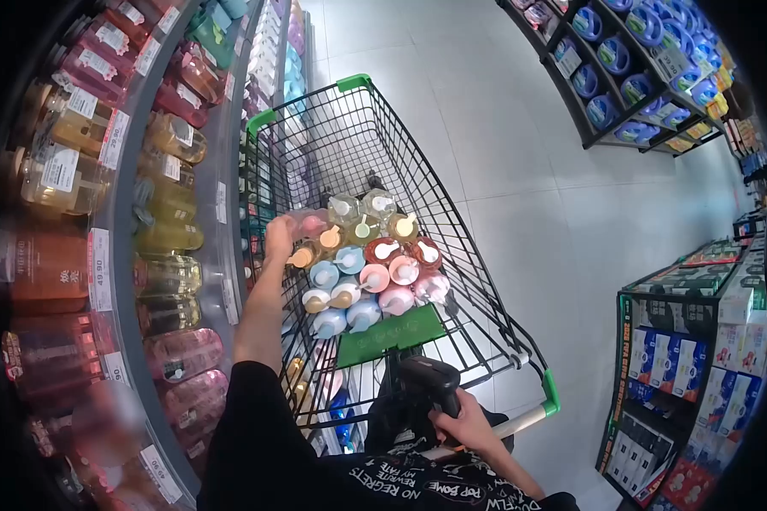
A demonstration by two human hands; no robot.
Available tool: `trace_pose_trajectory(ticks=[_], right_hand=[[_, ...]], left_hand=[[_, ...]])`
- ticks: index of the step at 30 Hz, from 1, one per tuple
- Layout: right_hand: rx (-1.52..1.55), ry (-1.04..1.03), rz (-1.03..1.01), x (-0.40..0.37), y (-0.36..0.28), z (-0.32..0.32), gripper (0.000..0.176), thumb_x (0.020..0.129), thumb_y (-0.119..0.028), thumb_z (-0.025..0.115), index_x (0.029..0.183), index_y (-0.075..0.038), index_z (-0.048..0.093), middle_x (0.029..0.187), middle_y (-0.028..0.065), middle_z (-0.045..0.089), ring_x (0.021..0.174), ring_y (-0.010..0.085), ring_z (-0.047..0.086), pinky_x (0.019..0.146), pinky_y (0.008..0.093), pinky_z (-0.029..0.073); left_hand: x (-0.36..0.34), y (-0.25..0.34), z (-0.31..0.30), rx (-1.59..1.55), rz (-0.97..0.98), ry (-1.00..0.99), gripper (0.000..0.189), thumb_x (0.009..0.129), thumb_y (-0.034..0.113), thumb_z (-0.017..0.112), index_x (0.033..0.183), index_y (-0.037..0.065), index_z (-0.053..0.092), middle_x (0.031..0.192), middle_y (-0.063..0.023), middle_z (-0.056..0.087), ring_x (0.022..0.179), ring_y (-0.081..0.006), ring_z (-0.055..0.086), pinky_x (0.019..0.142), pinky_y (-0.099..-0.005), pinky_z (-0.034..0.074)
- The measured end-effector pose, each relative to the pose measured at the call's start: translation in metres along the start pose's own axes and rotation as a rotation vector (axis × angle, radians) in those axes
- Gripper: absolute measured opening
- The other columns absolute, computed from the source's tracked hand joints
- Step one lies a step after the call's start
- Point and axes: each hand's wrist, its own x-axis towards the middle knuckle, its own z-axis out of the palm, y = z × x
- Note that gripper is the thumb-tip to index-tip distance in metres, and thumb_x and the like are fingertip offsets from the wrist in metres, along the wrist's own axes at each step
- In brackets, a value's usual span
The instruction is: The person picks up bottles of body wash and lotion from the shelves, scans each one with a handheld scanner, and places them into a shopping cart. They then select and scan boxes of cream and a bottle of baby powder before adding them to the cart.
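Note:
My left hand (280, 237) reaches into a black wire shopping cart (452, 213) and grips a pink pump bottle (309, 224) at the back left of the load. Several pump bottles (368, 277) in pink, blue, yellow and red stand packed upright in the cart. My right hand (462, 423) is down by the cart's handle (524, 419), closed on a black handheld scanner (429, 381). A green plate (392, 334) sits at the near end of the basket.
A curved shelf (128, 221) of amber and pink bottles with price tags runs along my left. Blue containers (647, 51) fill a rack at the top right. Boxed goods (698, 358) stand at the right. Pale tiled floor (537, 196) lies beyond the cart.

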Motion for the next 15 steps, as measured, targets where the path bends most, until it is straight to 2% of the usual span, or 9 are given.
trace_pose_trajectory(ticks=[2,3,7,9,10,11,13,15], right_hand=[[0.021,0.025,0.018,-0.004,0.000,-0.004,0.030,0.082,-0.005,0.063,0.108,0.002,0.050,0.071,0.0025,0.055,0.049,0.0092,0.056,0.045,0.0238,0.046],[0.015,0.005,-0.038,0.011,-0.003,0.005,0.030,0.082,-0.005,0.063,0.108,0.002,0.050,0.071,0.0025,0.055,0.049,0.0092,0.056,0.045,0.0238,0.046],[0.027,0.011,-0.065,0.002,0.004,0.007,0.026,0.081,-0.005,0.062,0.103,0.002,0.050,0.066,0.0037,0.055,0.047,0.0109,0.056,0.045,0.0241,0.046],[0.032,-0.007,-0.085,0.001,0.005,0.007,0.026,0.081,-0.005,0.062,0.103,0.002,0.049,0.065,0.0042,0.055,0.047,0.0115,0.056,0.045,0.0244,0.046],[0.021,0.005,-0.087,0.001,0.005,0.007,0.026,0.081,-0.005,0.062,0.103,0.002,0.049,0.064,0.0046,0.055,0.047,0.0121,0.056,0.044,0.0248,0.046],[0.010,0.015,-0.090,0.000,0.006,0.007,0.027,0.081,-0.005,0.062,0.103,0.002,0.049,0.063,0.0051,0.055,0.047,0.0127,0.056,0.044,0.0252,0.046],[0.036,0.008,-0.104,0.000,0.010,0.007,0.031,0.081,-0.005,0.061,0.109,0.002,0.049,0.064,0.0054,0.056,0.046,0.0129,0.056,0.044,0.0253,0.046],[0.038,-0.001,-0.150,-0.001,0.009,0.009,0.033,0.081,-0.005,0.060,0.111,0.003,0.049,0.064,0.0057,0.056,0.047,0.0132,0.056,0.044,0.0251,0.046]], left_hand=[[-0.019,0.036,-0.011,0.011,-0.127,0.095,0.014,0.081,0.005,0.058,0.091,0.004,0.068,0.091,-0.0215,0.067,0.090,-0.0367,0.064,0.078,-0.0420,0.051],[-0.001,0.039,-0.035,0.017,-0.098,0.148,0.014,0.081,0.005,0.058,0.091,0.004,0.068,0.091,-0.0215,0.067,0.090,-0.0367,0.064,0.078,-0.0420,0.051],[-0.039,0.053,-0.059,0.017,0.058,0.041,0.016,0.083,0.007,0.055,0.090,0.005,0.069,0.087,-0.0211,0.066,0.086,-0.0379,0.064,0.076,-0.0432,0.051],[-0.065,0.059,-0.066,0.000,0.111,0.004,0.012,0.080,0.006,0.060,0.090,0.005,0.068,0.082,-0.0196,0.068,0.082,-0.0315,0.067,0.072,-0.0373,0.053],[-0.072,0.036,-0.051,-0.132,0.143,-0.031,0.011,0.082,0.005,0.059,0.090,0.004,0.066,0.080,-0.0129,0.068,0.073,-0.0219,0.067,0.066,-0.0316,0.052],[-0.091,0.039,-0.052,-0.165,0.189,-0.049,0.012,0.082,0.005,0.061,0.093,0.001,0.064,0.079,-0.0105,0.067,0.071,-0.0179,0.066,0.065,-0.0300,0.052],[-0.141,0.051,-0.053,-0.226,0.117,-0.111,0.015,0.081,0.008,0.065,0.095,0.000,0.063,0.079,-0.0079,0.067,0.069,-0.0153,0.064,0.064,-0.0291,0.052],[-0.194,0.068,-0.066,-0.254,0.130,-0.262,0.027,0.082,0.011,0.068,0.105,-0.001,0.060,0.092,-0.0107,0.067,0.079,-0.0164,0.064,0.070,-0.0300,0.052]])
